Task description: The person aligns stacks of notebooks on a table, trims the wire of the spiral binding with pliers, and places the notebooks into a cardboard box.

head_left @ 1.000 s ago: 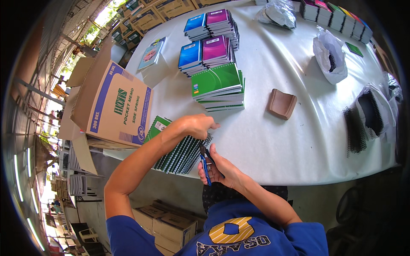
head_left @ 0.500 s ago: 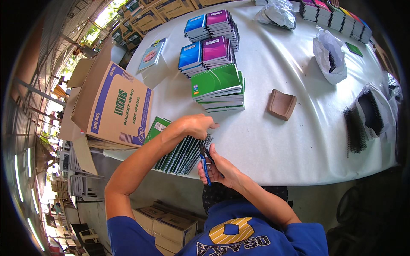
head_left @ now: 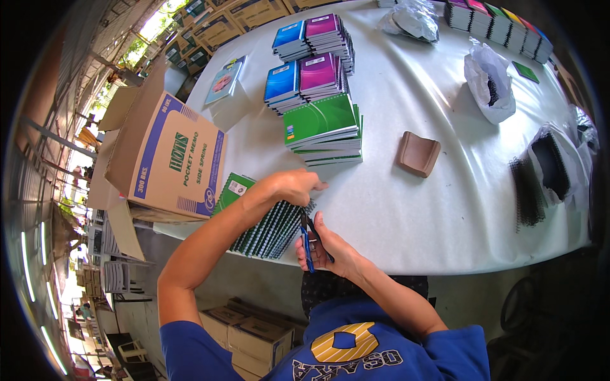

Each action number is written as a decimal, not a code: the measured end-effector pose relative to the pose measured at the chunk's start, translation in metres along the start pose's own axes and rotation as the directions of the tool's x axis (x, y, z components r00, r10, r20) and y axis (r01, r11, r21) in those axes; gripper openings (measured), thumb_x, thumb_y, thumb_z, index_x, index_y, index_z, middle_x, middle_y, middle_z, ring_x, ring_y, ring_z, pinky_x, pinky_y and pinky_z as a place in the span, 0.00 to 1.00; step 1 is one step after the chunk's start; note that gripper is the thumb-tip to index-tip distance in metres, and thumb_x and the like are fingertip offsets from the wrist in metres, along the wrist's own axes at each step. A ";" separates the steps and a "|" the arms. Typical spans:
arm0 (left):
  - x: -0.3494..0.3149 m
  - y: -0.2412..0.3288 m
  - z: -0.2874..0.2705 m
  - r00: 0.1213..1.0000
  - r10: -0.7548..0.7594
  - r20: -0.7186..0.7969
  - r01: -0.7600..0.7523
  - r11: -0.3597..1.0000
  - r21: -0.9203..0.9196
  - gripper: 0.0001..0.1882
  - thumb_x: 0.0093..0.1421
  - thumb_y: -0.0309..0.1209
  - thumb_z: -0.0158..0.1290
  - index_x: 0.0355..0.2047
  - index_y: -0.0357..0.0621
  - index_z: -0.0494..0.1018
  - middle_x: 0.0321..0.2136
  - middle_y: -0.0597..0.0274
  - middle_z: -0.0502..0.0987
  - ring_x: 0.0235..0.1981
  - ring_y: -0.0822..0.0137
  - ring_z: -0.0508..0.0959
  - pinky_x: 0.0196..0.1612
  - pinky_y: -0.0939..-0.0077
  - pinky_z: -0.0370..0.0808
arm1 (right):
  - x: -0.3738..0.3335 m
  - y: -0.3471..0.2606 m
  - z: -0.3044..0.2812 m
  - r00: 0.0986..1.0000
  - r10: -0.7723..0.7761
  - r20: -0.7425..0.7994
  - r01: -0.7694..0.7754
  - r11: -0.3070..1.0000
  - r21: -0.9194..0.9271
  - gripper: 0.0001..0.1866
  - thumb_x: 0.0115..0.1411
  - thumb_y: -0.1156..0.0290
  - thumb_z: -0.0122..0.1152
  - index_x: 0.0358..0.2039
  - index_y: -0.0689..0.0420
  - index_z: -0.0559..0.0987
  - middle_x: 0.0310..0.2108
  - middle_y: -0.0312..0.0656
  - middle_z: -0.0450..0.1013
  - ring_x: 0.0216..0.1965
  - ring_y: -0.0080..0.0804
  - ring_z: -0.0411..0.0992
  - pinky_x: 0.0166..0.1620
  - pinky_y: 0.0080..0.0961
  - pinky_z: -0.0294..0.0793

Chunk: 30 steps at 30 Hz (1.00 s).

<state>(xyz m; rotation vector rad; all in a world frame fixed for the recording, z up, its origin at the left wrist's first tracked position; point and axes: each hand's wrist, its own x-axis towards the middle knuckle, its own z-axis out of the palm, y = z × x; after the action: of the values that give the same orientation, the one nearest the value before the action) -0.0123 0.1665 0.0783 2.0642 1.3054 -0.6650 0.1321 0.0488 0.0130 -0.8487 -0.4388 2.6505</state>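
A slanted row of green spiral notebooks (head_left: 270, 228) lies at the table's near edge, spiral bindings facing up. My left hand (head_left: 295, 187) is closed over the far end of this row, its index finger sticking out to the right; the other fingers are partly hidden. My right hand (head_left: 330, 244) grips blue-handled pliers (head_left: 307, 241). Their dark jaws point up at the spiral ends, just below my left hand; whether they touch the wire is too small to tell. Beyond my left hand stands a fanned pile of green notebooks (head_left: 321, 120).
An open carton (head_left: 178, 155) stands at the left. Blue notebooks (head_left: 281, 79) and purple notebooks (head_left: 321, 71) are stacked farther back. To the right are a brown curved block (head_left: 419, 154), a white plastic bag (head_left: 489, 82) and black spiral coils (head_left: 527, 193). More notebooks (head_left: 502, 28) line the far right.
The pliers and my right hand have shifted slightly right and up along the spiral ends. My left hand stays nearly in place.
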 end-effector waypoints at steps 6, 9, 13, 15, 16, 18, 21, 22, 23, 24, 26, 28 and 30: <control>0.005 -0.005 0.004 0.997 0.072 -0.034 -0.071 0.997 0.017 0.38 0.43 0.21 0.53 0.60 0.40 0.65 0.42 0.40 0.78 0.38 0.49 0.80 0.42 0.63 0.75 | 0.009 -0.004 -0.013 0.986 0.072 0.152 -0.094 0.985 0.144 0.39 0.61 0.29 0.30 0.25 0.56 0.70 0.15 0.32 0.57 0.16 0.23 0.53 0.23 0.21 0.57; 0.008 0.003 0.004 1.000 -0.003 0.006 0.003 0.999 0.046 0.38 0.43 0.21 0.53 0.60 0.39 0.65 0.41 0.39 0.78 0.38 0.48 0.80 0.41 0.63 0.75 | 0.014 0.004 -0.021 0.978 0.079 0.193 -0.106 0.985 0.135 0.39 0.61 0.29 0.31 0.25 0.56 0.69 0.15 0.32 0.56 0.17 0.23 0.52 0.23 0.21 0.56; 0.008 0.001 0.009 0.999 -0.041 0.008 0.040 0.998 0.046 0.37 0.43 0.20 0.53 0.59 0.39 0.66 0.40 0.38 0.78 0.39 0.46 0.79 0.41 0.61 0.74 | 0.008 0.010 -0.019 0.991 0.049 0.121 -0.057 0.997 0.061 0.40 0.61 0.29 0.30 0.28 0.58 0.72 0.18 0.37 0.65 0.20 0.29 0.64 0.27 0.28 0.68; 0.008 -0.004 0.013 1.000 -0.016 -0.026 0.017 0.999 0.047 0.37 0.43 0.20 0.53 0.59 0.39 0.67 0.39 0.38 0.78 0.39 0.45 0.79 0.40 0.61 0.74 | 0.009 0.008 -0.018 0.997 0.047 0.069 -0.050 0.998 0.046 0.41 0.61 0.29 0.30 0.29 0.59 0.74 0.20 0.40 0.68 0.22 0.32 0.68 0.30 0.31 0.73; 0.008 -0.004 0.013 0.999 -0.011 -0.040 0.013 0.999 0.047 0.36 0.43 0.20 0.53 0.57 0.39 0.68 0.38 0.38 0.79 0.39 0.45 0.79 0.40 0.60 0.74 | 0.012 0.006 -0.021 0.994 0.063 0.089 -0.067 0.997 0.038 0.41 0.62 0.30 0.30 0.30 0.60 0.74 0.22 0.42 0.71 0.24 0.34 0.71 0.33 0.33 0.75; 0.006 -0.001 0.010 0.999 -0.007 -0.054 0.009 0.999 0.047 0.34 0.43 0.20 0.53 0.56 0.38 0.69 0.37 0.38 0.79 0.39 0.44 0.79 0.40 0.59 0.74 | 0.014 0.005 -0.023 0.991 0.079 0.109 -0.082 0.996 0.030 0.42 0.62 0.30 0.29 0.31 0.60 0.75 0.24 0.43 0.73 0.26 0.36 0.73 0.35 0.35 0.78; 0.004 0.008 0.005 0.998 -0.054 -0.039 0.056 0.997 0.050 0.32 0.44 0.21 0.53 0.54 0.37 0.70 0.37 0.37 0.78 0.39 0.44 0.79 0.41 0.59 0.74 | 0.011 0.004 -0.022 0.994 0.059 0.089 -0.063 0.997 0.034 0.42 0.61 0.30 0.30 0.30 0.60 0.75 0.23 0.43 0.72 0.25 0.35 0.73 0.34 0.34 0.77; 0.005 0.009 0.004 0.995 -0.105 -0.003 0.104 0.992 0.071 0.29 0.45 0.22 0.54 0.52 0.36 0.71 0.36 0.37 0.78 0.39 0.44 0.79 0.41 0.59 0.74 | 0.008 0.003 -0.021 0.995 0.060 0.075 -0.063 0.998 0.031 0.42 0.61 0.29 0.30 0.30 0.60 0.75 0.23 0.42 0.72 0.25 0.35 0.72 0.33 0.33 0.77; 0.005 0.010 0.004 0.987 -0.155 0.031 0.152 0.984 0.093 0.27 0.45 0.22 0.55 0.50 0.35 0.72 0.36 0.37 0.78 0.39 0.44 0.79 0.41 0.59 0.74 | 0.007 0.003 -0.020 0.996 0.061 0.061 -0.063 0.998 0.028 0.42 0.61 0.29 0.30 0.30 0.60 0.75 0.23 0.42 0.72 0.24 0.34 0.72 0.33 0.33 0.77; 0.005 0.006 0.008 0.988 -0.152 0.028 0.149 0.985 0.089 0.27 0.45 0.22 0.55 0.50 0.35 0.72 0.36 0.37 0.78 0.39 0.44 0.79 0.41 0.59 0.74 | 0.008 0.004 -0.019 0.996 0.063 0.056 -0.065 0.998 0.025 0.42 0.61 0.29 0.30 0.30 0.60 0.75 0.23 0.42 0.72 0.24 0.34 0.72 0.33 0.33 0.77; 0.005 -0.002 0.019 0.995 -0.082 -0.060 0.088 0.991 0.101 0.21 0.46 0.24 0.56 0.43 0.33 0.74 0.33 0.37 0.78 0.39 0.43 0.79 0.41 0.57 0.75 | 0.015 0.007 -0.018 0.996 0.063 0.068 -0.067 0.996 0.052 0.41 0.61 0.29 0.32 0.29 0.59 0.74 0.21 0.40 0.70 0.23 0.34 0.70 0.32 0.31 0.76; 0.006 0.012 0.019 0.994 -0.079 -0.077 0.092 0.981 0.173 0.18 0.46 0.24 0.56 0.39 0.32 0.75 0.32 0.37 0.78 0.38 0.42 0.78 0.40 0.56 0.75 | 0.033 0.009 -0.041 0.960 0.086 0.265 -0.128 0.981 0.147 0.41 0.61 0.29 0.32 0.29 0.59 0.74 0.21 0.39 0.69 0.22 0.34 0.69 0.32 0.31 0.76; 0.007 0.022 0.023 0.993 -0.076 -0.094 0.097 0.966 0.238 0.15 0.46 0.24 0.57 0.36 0.31 0.75 0.31 0.37 0.78 0.38 0.41 0.78 0.40 0.54 0.75 | 0.039 0.012 -0.058 0.887 0.089 0.453 -0.208 0.952 0.222 0.41 0.61 0.29 0.32 0.29 0.59 0.74 0.20 0.39 0.68 0.22 0.33 0.69 0.32 0.31 0.76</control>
<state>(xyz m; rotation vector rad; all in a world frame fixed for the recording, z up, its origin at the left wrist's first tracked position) 0.0080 0.1469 0.0627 2.2606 1.4291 -0.8200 0.1350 0.0645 -0.0560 -0.2016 -0.1110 2.9549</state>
